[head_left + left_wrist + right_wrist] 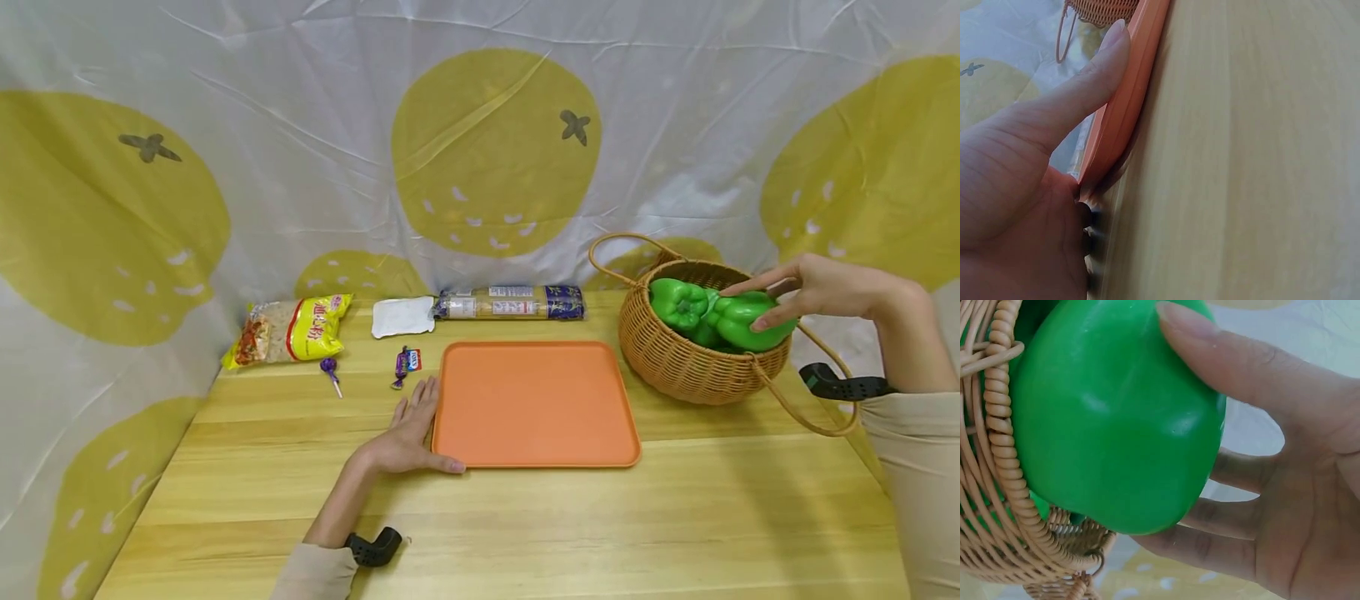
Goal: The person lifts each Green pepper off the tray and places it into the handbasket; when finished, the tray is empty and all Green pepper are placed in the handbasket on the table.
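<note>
At the wicker basket on the right, my right hand grips a green bell pepper. In the right wrist view the thumb and fingers lie on opposite sides of this glossy bell pepper, at the basket's rim. Another green bell pepper sits in the basket beside it; deeper contents are partly hidden. My left hand touches the near left corner of an orange tray, fingers straight along its left side. The left wrist view has the thumb on the tray's edge.
Along the back lie a yellow food bag, a white packet and a clear-and-blue long package. A purple lollipop and a wrapped candy are left of the tray. The basket's handle sticks out toward the front right.
</note>
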Action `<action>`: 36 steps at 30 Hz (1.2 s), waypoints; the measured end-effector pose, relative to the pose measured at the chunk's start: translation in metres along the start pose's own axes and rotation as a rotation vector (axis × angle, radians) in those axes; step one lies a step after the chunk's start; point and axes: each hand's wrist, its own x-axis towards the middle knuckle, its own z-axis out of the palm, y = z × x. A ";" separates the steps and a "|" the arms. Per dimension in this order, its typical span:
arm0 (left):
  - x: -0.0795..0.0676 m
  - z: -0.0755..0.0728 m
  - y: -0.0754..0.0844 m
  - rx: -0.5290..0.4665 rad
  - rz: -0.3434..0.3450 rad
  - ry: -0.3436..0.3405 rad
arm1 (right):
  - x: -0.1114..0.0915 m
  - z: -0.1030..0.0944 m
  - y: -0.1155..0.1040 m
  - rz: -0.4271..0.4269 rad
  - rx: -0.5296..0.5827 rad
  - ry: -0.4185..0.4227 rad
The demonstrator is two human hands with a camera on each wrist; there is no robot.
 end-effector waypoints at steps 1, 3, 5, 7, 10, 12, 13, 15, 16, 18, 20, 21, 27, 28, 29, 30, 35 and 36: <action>0.000 -0.001 0.000 0.001 -0.001 0.001 | 0.001 0.001 0.000 -0.003 0.013 -0.005; 0.000 -0.001 -0.001 0.004 -0.003 0.002 | 0.001 0.002 -0.002 -0.005 0.024 -0.004; 0.001 -0.002 -0.001 0.009 -0.003 0.004 | 0.001 0.003 -0.002 -0.009 0.009 0.001; 0.002 -0.003 -0.001 0.011 0.003 0.003 | 0.000 0.001 -0.001 -0.007 -0.011 0.013; 0.004 -0.003 0.001 0.013 0.016 0.001 | -0.004 -0.006 0.006 0.002 -0.017 0.078; 0.004 -0.003 0.001 0.014 0.015 -0.007 | -0.005 -0.011 0.012 0.032 -0.008 0.131; 0.004 -0.003 0.001 0.012 0.012 -0.009 | -0.004 -0.013 0.014 0.056 -0.004 0.149; 0.002 -0.003 0.000 0.012 -0.004 -0.012 | 0.001 -0.016 0.017 0.098 0.011 0.167; 0.000 -0.004 0.000 0.016 -0.012 -0.011 | 0.005 -0.017 0.018 0.120 0.007 0.175; -0.002 -0.004 -0.001 0.012 -0.015 -0.002 | 0.013 -0.018 0.018 0.162 0.003 0.177; -0.003 -0.005 -0.002 0.012 -0.014 0.006 | 0.023 -0.017 0.018 0.172 0.003 0.197; -0.003 -0.005 -0.002 0.009 -0.009 0.011 | 0.027 -0.017 0.018 0.170 0.004 0.206; -0.002 -0.005 -0.002 0.005 0.006 0.012 | 0.051 -0.014 0.014 0.169 -0.011 0.181; -0.002 -0.004 -0.002 0.006 0.008 0.013 | 0.055 -0.013 0.013 0.162 -0.028 0.171; -0.002 -0.003 -0.002 0.010 0.006 0.012 | 0.059 -0.012 0.013 0.147 -0.038 0.160; -0.001 -0.002 -0.003 0.012 0.004 0.012 | 0.063 -0.011 0.013 0.127 -0.046 0.150; -0.002 -0.001 -0.002 0.007 -0.005 0.010 | 0.076 -0.007 0.012 0.040 -0.051 0.113; -0.002 -0.002 -0.001 0.003 -0.003 0.012 | 0.078 -0.007 0.012 0.038 -0.041 0.109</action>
